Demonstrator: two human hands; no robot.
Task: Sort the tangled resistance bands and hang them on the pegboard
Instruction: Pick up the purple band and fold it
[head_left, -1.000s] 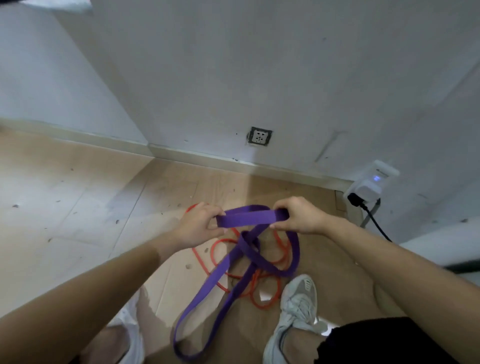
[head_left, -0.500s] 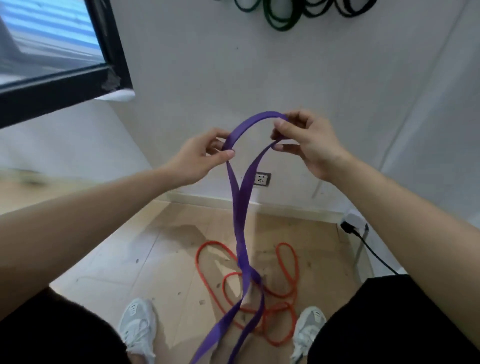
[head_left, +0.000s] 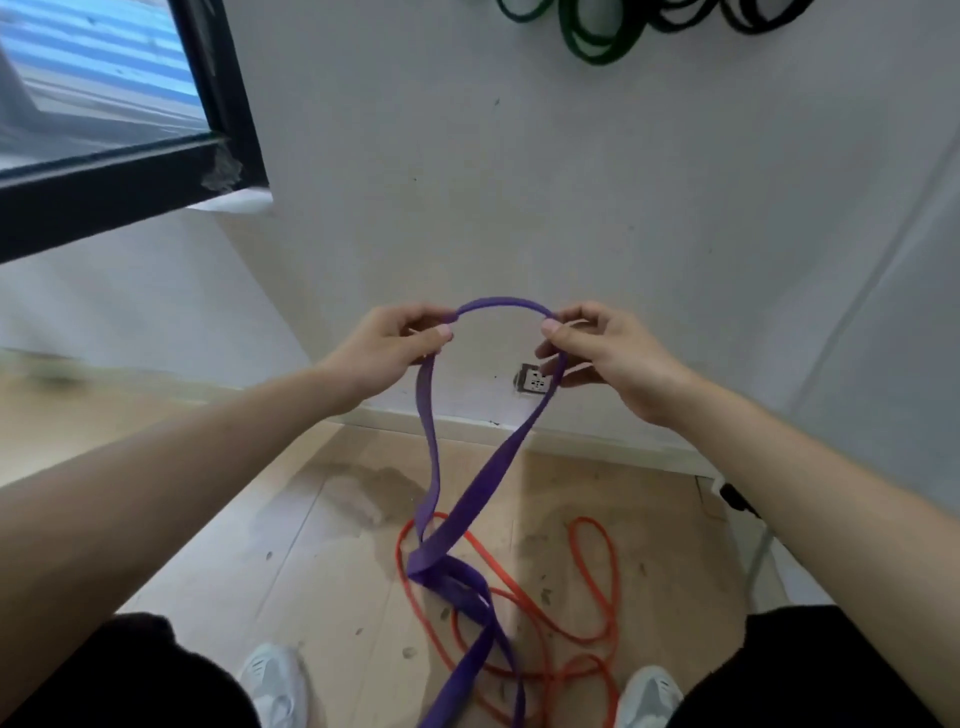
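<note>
Purple band (head_left: 470, 499), one only, is held up in front of the white wall (head_left: 519, 208) by two hands. The left hand (head_left: 387, 348) pinches it between thumb and curled fingers. The right hand (head_left: 613, 353) pinches it the same way. The two hands are level and apart, and a short arch of band spans the gap between them.

Below each hand one strand drops, two strands in all. They meet well below the hands in a twisted bunch near the wooden floor (head_left: 322, 597), and the band runs on from there to the bottom edge of the view.

Under the hands, orange band (head_left: 616, 582) lies on the floor in several overlapping loops. Whether that is one band or more I cannot tell. The purple bunch lies across these loops.

Far above the right hand, green bands (head_left: 587, 49) and black bands (head_left: 753, 21) hang on the wall. The frame edge cuts them off, so their count and their support are unclear.

One wall socket (head_left: 535, 382) shows just below and between the hands. One black-framed window (head_left: 130, 192) is up beyond the left hand. Two pale shoes stand below, the left shoe (head_left: 275, 680) under the left forearm and the right shoe (head_left: 649, 691) under the right.
</note>
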